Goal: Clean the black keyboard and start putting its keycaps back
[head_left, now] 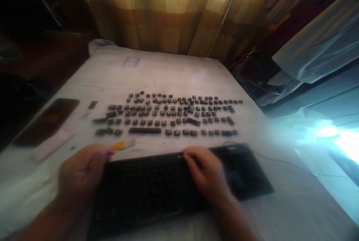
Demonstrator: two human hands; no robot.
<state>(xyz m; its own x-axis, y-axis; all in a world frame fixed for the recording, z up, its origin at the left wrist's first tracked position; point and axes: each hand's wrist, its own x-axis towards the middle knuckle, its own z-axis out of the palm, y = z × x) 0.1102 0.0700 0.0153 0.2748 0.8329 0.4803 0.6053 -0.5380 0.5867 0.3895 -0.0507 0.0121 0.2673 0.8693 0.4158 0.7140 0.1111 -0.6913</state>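
A black keyboard (146, 188) with its keycaps off lies tilted in front of me. My left hand (84, 168) is closed at its upper left corner, fingers pinched around a small brush (119, 145) with an orange handle and pale tip pointing right. My right hand (206, 170) rests over the keyboard's top edge, right of the middle. Its thumb and forefinger are pressed together, with a tiny shiny bit showing at the fingertips, too blurred to name. Beyond the keyboard, loose black keycaps (157, 123) lie in rows, with the long spacebar (144, 130) in the nearest row.
A dark phone (47, 121) and a pink cloth-like piece (53, 144) lie at the left. A small dark strip (92, 104) sits near them. The cable (283, 161) trails right across the white table (174, 69). Curtains (168, 20) hang behind; bright light comes from the right.
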